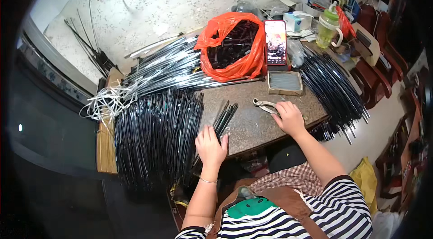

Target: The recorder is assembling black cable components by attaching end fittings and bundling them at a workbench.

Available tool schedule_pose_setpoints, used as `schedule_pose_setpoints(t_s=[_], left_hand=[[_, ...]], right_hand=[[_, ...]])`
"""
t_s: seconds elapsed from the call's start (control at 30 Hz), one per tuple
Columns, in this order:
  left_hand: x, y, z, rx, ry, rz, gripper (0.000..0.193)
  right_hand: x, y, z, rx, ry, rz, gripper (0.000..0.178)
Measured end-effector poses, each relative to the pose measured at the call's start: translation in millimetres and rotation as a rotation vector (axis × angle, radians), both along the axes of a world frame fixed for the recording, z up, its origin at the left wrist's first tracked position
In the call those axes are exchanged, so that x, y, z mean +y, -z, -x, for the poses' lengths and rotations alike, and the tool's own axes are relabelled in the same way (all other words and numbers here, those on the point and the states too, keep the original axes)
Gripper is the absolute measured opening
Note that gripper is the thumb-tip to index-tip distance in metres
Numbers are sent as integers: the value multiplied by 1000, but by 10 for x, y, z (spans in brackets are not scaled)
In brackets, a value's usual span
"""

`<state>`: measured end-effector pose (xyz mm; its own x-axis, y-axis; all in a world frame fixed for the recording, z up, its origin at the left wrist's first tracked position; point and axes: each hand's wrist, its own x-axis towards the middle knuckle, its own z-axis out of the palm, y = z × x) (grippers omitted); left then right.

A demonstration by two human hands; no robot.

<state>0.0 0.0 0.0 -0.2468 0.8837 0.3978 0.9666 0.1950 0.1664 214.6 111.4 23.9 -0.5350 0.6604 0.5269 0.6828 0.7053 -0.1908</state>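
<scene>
My left hand (pixel 211 146) lies over the near end of a small bunch of thin dark rods (pixel 225 117), fingers stretched out and thumb apart. Palm down at the table's right part, my right hand (pixel 289 119) curls over the handles of metal pincers (pixel 265 105), whose jaws point left. Just left of my left hand is a large pile of thin black rods (pixel 158 135), hanging past the near edge. Between the hands shows the brown speckled table (pixel 252 126).
Behind stand a red plastic bag (pixel 259 58) of small dark pieces, a phone (pixel 275 42) and a box of thin grey pins (pixel 285 83). Silvery rods (pixel 158 67) lie back left beside white straps (pixel 108 103). More black rods (pixel 333 85) overhang the right edge, near a green-lidded bottle (pixel 328 29).
</scene>
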Motion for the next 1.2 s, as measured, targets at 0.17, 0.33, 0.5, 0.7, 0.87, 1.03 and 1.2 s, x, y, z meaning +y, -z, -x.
schedule_pose_setpoints(t_s=[0.17, 0.33, 0.5, 0.7, 0.87, 1.03, 1.2], left_hand=[[-38, -65, -45, 7, 35, -14, 54], [13, -37, -69, 107, -72, 43, 56], [101, -104, -256, 53, -118, 2, 55], [297, -262, -490, 89, -261, 94, 53], [429, -243, -577, 35, -250, 82, 56], [527, -214, -676, 54, -325, 164, 60], [548, -198, -700, 35, -266, 128, 55]], right_hand=[[-66, -11, -31, 16, 26, 51, 24], [-13, 38, -45, 39, 33, -8, 24], [105, -19, -199, 43, 15, 52, 26], [324, -26, -393, 45, -32, 140, 28], [495, -19, -515, 23, -77, 191, 30], [597, 18, -627, 13, -129, 233, 32], [624, 51, -672, 14, -145, 224, 32]])
